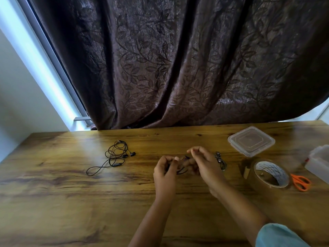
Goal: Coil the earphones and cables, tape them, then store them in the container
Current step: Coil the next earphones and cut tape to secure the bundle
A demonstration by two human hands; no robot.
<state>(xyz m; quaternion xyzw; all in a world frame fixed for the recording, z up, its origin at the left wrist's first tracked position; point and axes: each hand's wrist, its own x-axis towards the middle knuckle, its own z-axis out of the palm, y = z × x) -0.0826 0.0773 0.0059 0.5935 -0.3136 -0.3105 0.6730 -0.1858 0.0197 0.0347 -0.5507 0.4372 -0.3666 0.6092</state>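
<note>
We hold a small, dark, blurred cable coil (181, 171) between our left hand (165, 169) and right hand (204, 165), fingers curled round it.

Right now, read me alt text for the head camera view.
The left hand and right hand hold a dark cable between them over a wooden table. Loose black earphones lie left; a clear lid, tape roll, orange scissors and container sit right.
</note>
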